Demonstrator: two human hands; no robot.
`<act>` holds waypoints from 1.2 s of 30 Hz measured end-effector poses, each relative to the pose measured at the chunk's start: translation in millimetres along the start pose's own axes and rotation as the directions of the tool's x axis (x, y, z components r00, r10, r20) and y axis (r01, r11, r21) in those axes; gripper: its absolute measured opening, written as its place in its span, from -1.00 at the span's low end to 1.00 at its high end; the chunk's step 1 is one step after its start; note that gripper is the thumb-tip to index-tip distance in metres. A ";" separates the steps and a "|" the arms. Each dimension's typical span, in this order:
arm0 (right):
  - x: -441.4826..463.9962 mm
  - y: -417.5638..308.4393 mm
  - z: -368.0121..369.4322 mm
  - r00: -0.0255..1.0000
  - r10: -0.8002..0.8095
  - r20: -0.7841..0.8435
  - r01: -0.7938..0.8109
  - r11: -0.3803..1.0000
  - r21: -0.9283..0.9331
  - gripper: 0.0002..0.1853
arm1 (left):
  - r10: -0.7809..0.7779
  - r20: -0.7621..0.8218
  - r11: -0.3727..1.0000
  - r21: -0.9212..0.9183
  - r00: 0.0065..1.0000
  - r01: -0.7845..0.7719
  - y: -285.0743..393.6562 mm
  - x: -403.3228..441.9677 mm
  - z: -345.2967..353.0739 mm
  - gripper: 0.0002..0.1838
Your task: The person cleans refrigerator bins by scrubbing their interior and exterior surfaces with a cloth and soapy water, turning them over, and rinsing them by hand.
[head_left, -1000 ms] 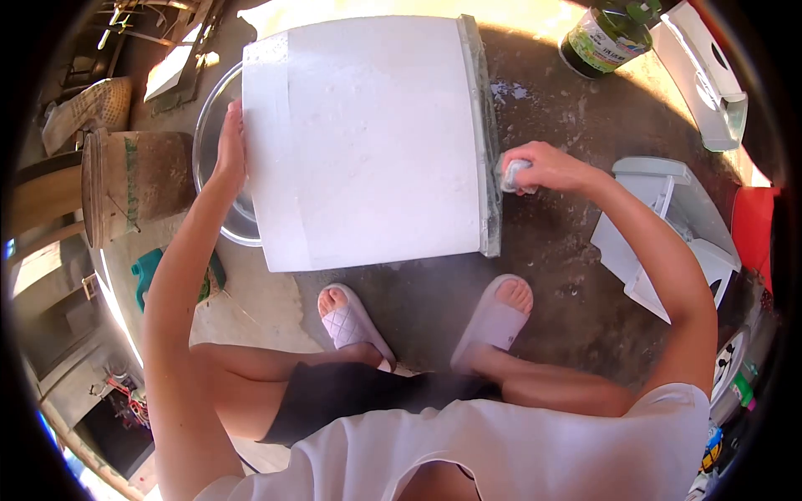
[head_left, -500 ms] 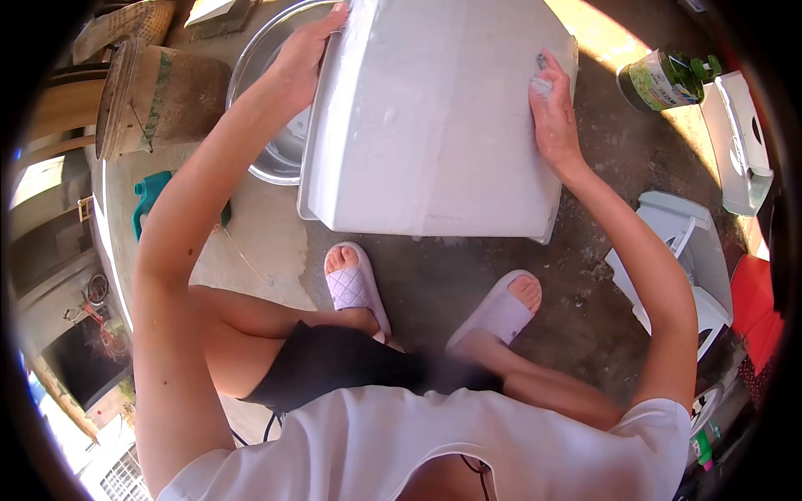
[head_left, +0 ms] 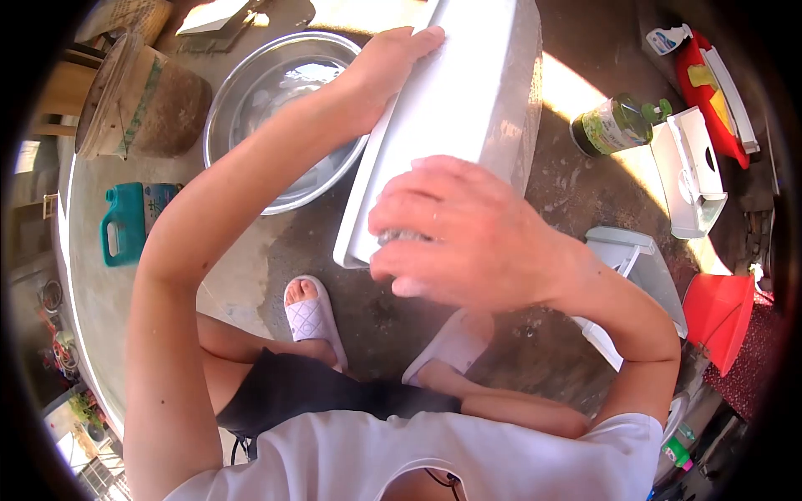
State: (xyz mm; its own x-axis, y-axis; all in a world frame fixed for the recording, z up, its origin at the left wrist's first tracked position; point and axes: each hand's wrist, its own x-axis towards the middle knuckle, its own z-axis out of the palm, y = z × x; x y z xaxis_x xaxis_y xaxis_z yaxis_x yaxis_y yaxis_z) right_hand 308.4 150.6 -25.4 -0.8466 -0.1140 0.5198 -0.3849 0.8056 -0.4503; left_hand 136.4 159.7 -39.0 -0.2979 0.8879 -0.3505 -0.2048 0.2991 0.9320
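Note:
A large white panel-like box [head_left: 455, 92] stands tilted up before me, its long narrow side facing me. My left hand [head_left: 388, 71] grips its left edge near the top, the thumb lying on the white surface. Over the lower part of that side is my right hand [head_left: 455, 238], fingers curled round a small greyish scrubber [head_left: 404, 236] that shows only partly between them. Behind my left forearm, a round metal basin [head_left: 230, 108] holds some water and sits at the box's left.
A brown bucket [head_left: 171, 104] lies beyond the basin, with a teal jug [head_left: 125, 225] nearer. On the right are a green bottle [head_left: 608, 128], white plastic bins [head_left: 685, 167] and a red basin [head_left: 718, 313]. My slippered feet [head_left: 313, 317] are below the box.
The box has turned from its broad face to a narrow side. My right hand has come from its right edge across to this side, and more of the metal basin shows.

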 end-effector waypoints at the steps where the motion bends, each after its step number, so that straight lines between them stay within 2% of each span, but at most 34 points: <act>1: 4.3 22.0 -18.3 0.991 0.125 0.035 -0.121 0.987 -0.108 -0.85 | 0.029 0.069 0.999 -0.037 0.997 -0.027 -4.3 1.9 -0.4 -0.65; 2: 2.2 61.0 -32.2 0.993 0.110 -0.041 -0.118 0.925 -0.360 -0.82 | 0.057 0.140 0.996 -0.073 0.989 -0.047 -7.7 2.9 0.4 -0.64; 3: 2.5 90.9 -55.7 0.984 0.176 -0.005 -0.158 0.873 -0.462 -0.80 | 0.054 0.078 0.998 -0.049 0.995 -0.050 -4.1 -2.0 9.7 -0.61; 4: 3.6 116.0 -74.8 0.923 0.382 0.048 -0.343 0.873 -0.347 -0.70 | 0.059 0.015 0.998 -0.027 0.998 -0.058 0.2 -5.7 19.5 -0.59; 5: 11.8 119.2 -88.4 0.882 0.471 0.031 -0.400 0.781 -0.480 -0.63 | 0.062 0.026 0.998 -0.007 0.998 -0.062 -1.3 -4.4 22.9 -0.52; 8: 17.6 66.9 -57.4 0.771 0.634 -0.058 -0.554 0.622 -0.553 -0.53 | 0.014 0.092 0.986 -0.167 0.996 0.001 -2.8 -0.2 30.6 -0.47; 9: 9.2 47.0 -39.3 0.853 0.513 -0.096 -0.459 0.651 -0.605 -0.46 | 0.052 -0.022 0.986 -0.155 0.998 -0.055 -3.1 -0.4 34.0 -0.47; 10: 0.2 24.1 -22.6 0.918 0.378 -0.124 -0.361 0.661 -0.658 -0.39 | 0.010 -0.008 0.989 -0.150 1.000 -0.011 -2.1 1.0 33.5 -0.48; 12: -0.6 -30.9 -16.1 0.874 0.477 0.092 -0.369 0.774 -0.514 -0.27 | -0.070 0.020 0.988 -0.134 0.997 0.072 1.6 3.7 29.6 -0.49; 13: -4.6 -48.8 -8.8 0.886 0.439 0.152 -0.331 0.827 -0.455 -0.32 | -0.019 0.117 0.997 -0.073 0.993 0.028 0.5 11.8 24.1 -0.51; 14: -8.3 -56.1 -3.3 0.896 0.395 0.205 -0.293 0.870 -0.396 -0.36 | -0.031 0.111 0.999 -0.022 0.993 0.034 3.3 16.4 22.9 -0.51; 17: -26.4 -35.2 11.2 0.996 0.083 0.039 -0.058 0.901 -0.430 -0.50 | -0.019 0.090 0.994 0.105 0.996 0.009 17.9 25.8 28.9 -0.51; 18: -25.2 -30.0 2.5 0.997 0.065 0.040 -0.050 0.950 -0.307 -0.55 | 0.025 0.039 0.990 0.135 0.999 -0.030 16.0 25.8 35.7 -0.53; 20: -20.5 -15.9 -17.0 0.999 0.027 0.034 -0.025 0.999 -0.044 -0.63 | 0.064 0.036 0.991 0.117 0.997 -0.068 24.5 15.6 45.6 -0.57; 22: -17.5 5.9 -35.8 0.976 0.074 -0.206 -0.120 0.968 -0.223 -0.72 | 0.147 0.152 0.983 0.088 0.977 -0.161 31.1 8.0 47.2 -0.58; 24: -15.3 36.7 -64.1 0.926 0.001 -0.377 -0.169 0.894 -0.415 -0.74 | 0.226 0.286 0.973 -0.029 0.931 -0.228 33.5 0.2 45.8 -0.58; 27: 0.0 41.4 -111.2 0.914 0.021 -0.405 -0.304 0.697 -0.650 -0.80 | 0.336 0.359 0.935 -0.011 0.871 -0.355 43.7 -13.3 42.2 -0.57; 30: 13.3 42.7 -151.6 0.885 -0.064 -0.462 -0.391 0.436 -0.810 -0.79 | 0.434 0.380 0.863 0.084 0.817 -0.497 41.7 -21.6 40.5 -0.52; 31: 15.4 33.7 -163.0 0.851 0.089 -0.517 -0.490 0.485 -0.724 -0.83 | 0.440 0.397 0.837 0.144 0.806 -0.528 42.3 -22.2 35.9 -0.50; 33: -1.4 49.3 -188.9 0.917 -0.004 -0.399 -0.342 0.510 -0.789 -0.79 | 0.456 0.423 0.774 0.245 0.783 -0.583 40.3 -25.0 25.9 -0.46; 34: 1.1 48.2 -198.1 0.941 -0.054 -0.334 -0.260 0.514 -0.817 -0.76 | 0.495 0.451 0.696 0.305 0.743 -0.650 35.5 -23.8 18.4 -0.46; 35: 0.4 37.3 -199.1 0.769 0.470 -0.434 -0.535 0.844 -0.032 -0.70 | 0.528 0.482 0.608 0.361 0.699 -0.707 28.0 -20.4 8.9 -0.46; 36: -1.3 40.3 -190.9 0.740 0.528 -0.418 -0.525 0.841 0.131 -0.67 | 0.550 0.514 0.514 0.413 0.658 -0.752 19.8 -17.5 1.7 -0.46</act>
State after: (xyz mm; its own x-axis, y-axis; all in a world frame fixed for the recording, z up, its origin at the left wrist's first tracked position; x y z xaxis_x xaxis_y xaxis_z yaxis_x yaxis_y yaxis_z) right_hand 364.1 294.3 94.4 -0.6756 0.5837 0.4503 0.0730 0.6608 -0.7470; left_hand 139.1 150.6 -14.3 0.1705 0.9285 0.3298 0.5035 -0.3698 0.7809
